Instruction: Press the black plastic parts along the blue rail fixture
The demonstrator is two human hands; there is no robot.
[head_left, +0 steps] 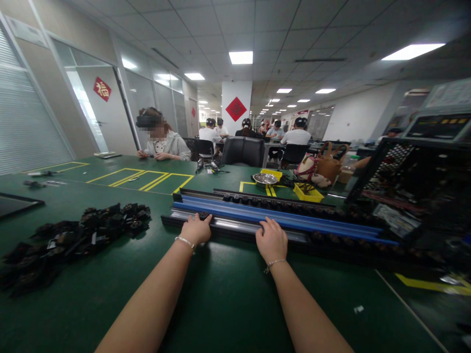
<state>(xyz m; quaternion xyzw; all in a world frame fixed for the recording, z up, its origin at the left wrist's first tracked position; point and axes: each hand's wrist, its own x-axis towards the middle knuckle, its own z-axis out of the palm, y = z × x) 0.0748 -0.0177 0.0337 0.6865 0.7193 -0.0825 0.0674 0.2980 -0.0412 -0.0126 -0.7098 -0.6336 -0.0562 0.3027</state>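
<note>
A long black rail with a shiny clear channel (pixel 235 224) lies across the green table in front of me. My left hand (pixel 196 230) is at its left part, with thumb and fingers around a small black part (pixel 203 215) in the channel. Further right, my right hand (pixel 273 240) rests over the near edge of the same rail, fingers laid forward across it. Behind runs a blue rail (pixel 294 215). Several small black parts (pixel 327 239) sit in the black rail's right end; my palms hide some of its near edge.
A heap of small black parts (pixel 91 228) spreads on the left. Beyond the rails are a metal bowl (pixel 265 179) and a yellow tray (pixel 308 194). A black perforated case (pixel 390 171) stands at right. A co-worker (pixel 164 139) sits across the table, near a black chair (pixel 243 151).
</note>
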